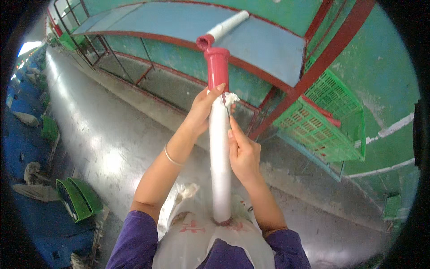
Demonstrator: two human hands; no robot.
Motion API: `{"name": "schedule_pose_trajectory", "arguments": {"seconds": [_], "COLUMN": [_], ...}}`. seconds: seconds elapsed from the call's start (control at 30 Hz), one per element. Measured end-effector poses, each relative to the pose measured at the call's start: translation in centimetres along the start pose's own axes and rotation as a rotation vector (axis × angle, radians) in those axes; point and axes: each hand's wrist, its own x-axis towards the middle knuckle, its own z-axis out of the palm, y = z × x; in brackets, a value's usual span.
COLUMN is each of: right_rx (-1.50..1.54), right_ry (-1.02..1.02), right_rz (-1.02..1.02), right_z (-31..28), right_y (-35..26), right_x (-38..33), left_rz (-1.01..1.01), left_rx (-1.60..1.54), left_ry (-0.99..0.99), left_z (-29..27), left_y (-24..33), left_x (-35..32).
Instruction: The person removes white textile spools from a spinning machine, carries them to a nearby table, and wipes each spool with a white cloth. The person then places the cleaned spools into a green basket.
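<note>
Upright in front of my body stands a long bobbin [220,152], its red end bare at the top and the rest wrapped in white yarn. My left hand [207,107] is closed round it just below the red part, thumb lying on the red. A frayed tuft of white fibre [231,97] sticks out where the wrapping begins. Against the right side of the wrapping, my right hand [244,150] is closed in a pinch on a thin dark tool [229,111], mostly hidden by the fingers. The bobbin's lower end reaches the white apron [192,246] at my waist.
Another white-wrapped bobbin [228,26] with a red end lies on the grey-blue shelf [170,22] ahead. A red frame post [309,76] slants beside it. Green crates [322,130] stand right. Blue machinery [36,224] and a green container [78,199] line the left.
</note>
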Motion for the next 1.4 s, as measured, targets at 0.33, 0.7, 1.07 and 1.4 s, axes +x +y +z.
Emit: {"name": "schedule_pose_trajectory", "arguments": {"seconds": [0.33,0.7,1.07,1.4], "right_rx": [0.096,-0.204,-0.295,-0.129], "right_ry": [-0.551,-0.236,-0.430,-0.577], "right_rz": [-0.022,-0.375,-0.107,0.537], "right_z": [-5.6,-12.0,-9.0,-0.6], "right_y": [1.1,0.6,2.1,2.2], "right_x": [-15.1,-2.9,-1.7,-6.6], "left_rz": [-0.405,-0.489,-0.273,0.397], "left_rx": [0.075,0.453,0.023,0.198], "left_ry": [0.245,-0.306,-0.276,0.750], "left_z": [-3.3,1.4,-0.9,-3.9], "left_y": [-9.4,-7.3,-0.8,-5.6], "left_x": [-15.4,-14.1,-9.0,-6.7]}}
